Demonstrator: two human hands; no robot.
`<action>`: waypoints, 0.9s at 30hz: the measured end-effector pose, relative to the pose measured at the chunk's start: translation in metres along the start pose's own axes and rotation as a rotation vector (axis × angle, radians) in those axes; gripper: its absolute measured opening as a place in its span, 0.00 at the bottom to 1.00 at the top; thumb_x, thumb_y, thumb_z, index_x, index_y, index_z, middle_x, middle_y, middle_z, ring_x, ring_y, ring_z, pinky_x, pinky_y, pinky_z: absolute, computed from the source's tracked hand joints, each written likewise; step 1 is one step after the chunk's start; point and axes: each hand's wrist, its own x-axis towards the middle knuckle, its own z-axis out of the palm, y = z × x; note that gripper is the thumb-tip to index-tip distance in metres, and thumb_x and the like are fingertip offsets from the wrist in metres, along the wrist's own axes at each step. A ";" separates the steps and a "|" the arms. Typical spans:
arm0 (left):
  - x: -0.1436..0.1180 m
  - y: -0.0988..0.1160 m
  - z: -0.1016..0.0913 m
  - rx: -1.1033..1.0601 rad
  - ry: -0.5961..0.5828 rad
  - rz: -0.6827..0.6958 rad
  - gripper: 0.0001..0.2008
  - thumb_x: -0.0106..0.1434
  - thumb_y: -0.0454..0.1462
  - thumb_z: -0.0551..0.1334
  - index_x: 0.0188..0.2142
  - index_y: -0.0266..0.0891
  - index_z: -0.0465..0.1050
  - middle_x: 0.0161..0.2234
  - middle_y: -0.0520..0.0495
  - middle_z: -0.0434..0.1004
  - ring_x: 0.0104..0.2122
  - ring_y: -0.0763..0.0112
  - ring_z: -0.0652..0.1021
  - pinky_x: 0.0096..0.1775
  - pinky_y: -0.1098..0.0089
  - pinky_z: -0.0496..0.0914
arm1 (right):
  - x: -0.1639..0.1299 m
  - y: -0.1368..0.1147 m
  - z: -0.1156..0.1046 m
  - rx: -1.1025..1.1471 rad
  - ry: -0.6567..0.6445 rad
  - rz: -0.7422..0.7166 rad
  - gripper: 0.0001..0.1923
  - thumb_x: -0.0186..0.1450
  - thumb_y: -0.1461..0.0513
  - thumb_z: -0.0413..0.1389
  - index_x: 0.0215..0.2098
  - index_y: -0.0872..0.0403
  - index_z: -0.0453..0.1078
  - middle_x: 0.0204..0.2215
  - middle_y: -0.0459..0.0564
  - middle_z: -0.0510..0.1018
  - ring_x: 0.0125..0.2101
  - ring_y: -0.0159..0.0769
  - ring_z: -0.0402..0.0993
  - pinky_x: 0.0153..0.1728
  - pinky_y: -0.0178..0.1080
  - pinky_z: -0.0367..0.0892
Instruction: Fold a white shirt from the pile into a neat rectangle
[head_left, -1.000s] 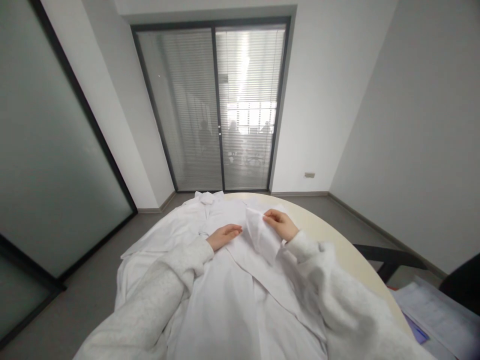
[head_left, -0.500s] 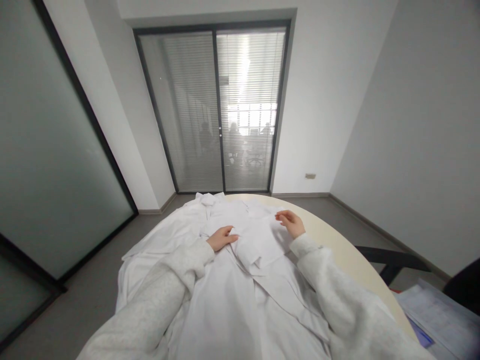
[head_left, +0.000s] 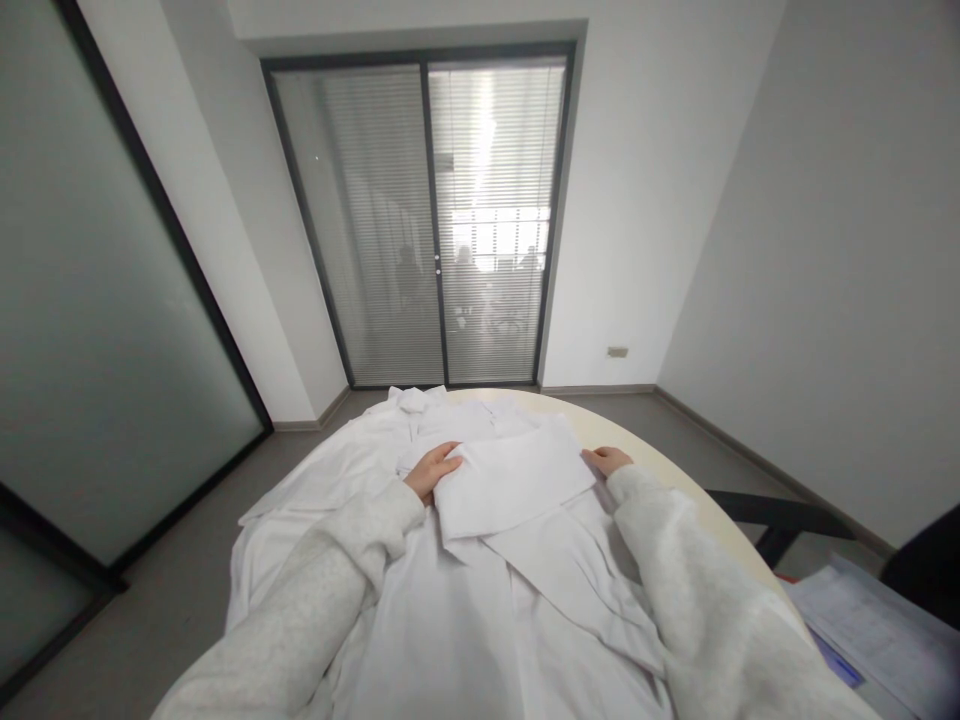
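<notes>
A large white garment, possibly a coat, lies spread in loose layers over the round table. My left hand is closed on the left edge of a flat, folded section of it, thumb on top. At that section's right edge, my right hand pinches the fabric with its fingertips. The folded section is held fairly smooth between both hands, over the more crumpled cloth beneath. Which part of the garment this is, I cannot tell.
The pale tabletop's rim shows along the right. Beyond it are a dark chair armrest and a stack of papers. Ahead stands a glass door with blinds; a frosted glass panel is at the left.
My right hand has moved right and slightly down, now pinching the cloth's edge. The crumpled section between my hands has been spread into a flatter panel. My left hand has shifted slightly left.
</notes>
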 end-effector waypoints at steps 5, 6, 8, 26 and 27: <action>-0.012 0.017 0.004 -0.149 -0.321 -0.086 0.32 0.45 0.37 0.68 0.51 0.34 0.66 0.47 0.38 0.71 0.45 0.57 0.73 0.45 0.63 0.65 | 0.001 0.005 -0.009 0.076 -0.069 -0.038 0.10 0.50 0.58 0.60 0.27 0.56 0.73 0.25 0.50 0.77 0.29 0.37 0.72 0.31 0.35 0.64; -0.015 0.021 0.003 -0.147 -0.383 -0.096 0.33 0.44 0.37 0.69 0.50 0.34 0.67 0.47 0.38 0.72 0.45 0.56 0.73 0.46 0.63 0.65 | 0.000 0.006 -0.009 0.120 -0.081 -0.040 0.11 0.50 0.57 0.60 0.28 0.56 0.73 0.24 0.50 0.77 0.28 0.36 0.72 0.30 0.34 0.64; -0.020 0.029 -0.001 -0.123 -0.479 -0.134 0.34 0.42 0.39 0.70 0.50 0.32 0.68 0.45 0.38 0.73 0.45 0.55 0.73 0.45 0.63 0.65 | -0.001 0.008 -0.009 0.262 -0.097 -0.041 0.14 0.50 0.55 0.60 0.31 0.56 0.72 0.23 0.48 0.76 0.26 0.34 0.71 0.28 0.33 0.64; -0.033 0.029 -0.009 0.015 -0.616 -0.413 0.26 0.40 0.42 0.71 0.39 0.32 0.75 0.33 0.43 0.79 0.34 0.59 0.77 0.37 0.65 0.71 | 0.003 0.006 -0.010 0.416 0.043 -0.098 0.19 0.47 0.64 0.60 0.39 0.57 0.75 0.28 0.49 0.78 0.33 0.37 0.73 0.35 0.35 0.66; -0.034 0.029 -0.010 0.031 -0.638 -0.426 0.25 0.40 0.42 0.71 0.38 0.32 0.75 0.32 0.43 0.79 0.34 0.58 0.77 0.37 0.65 0.71 | 0.003 0.007 -0.010 0.419 0.057 -0.085 0.22 0.47 0.64 0.60 0.41 0.58 0.74 0.26 0.49 0.77 0.30 0.37 0.73 0.33 0.34 0.66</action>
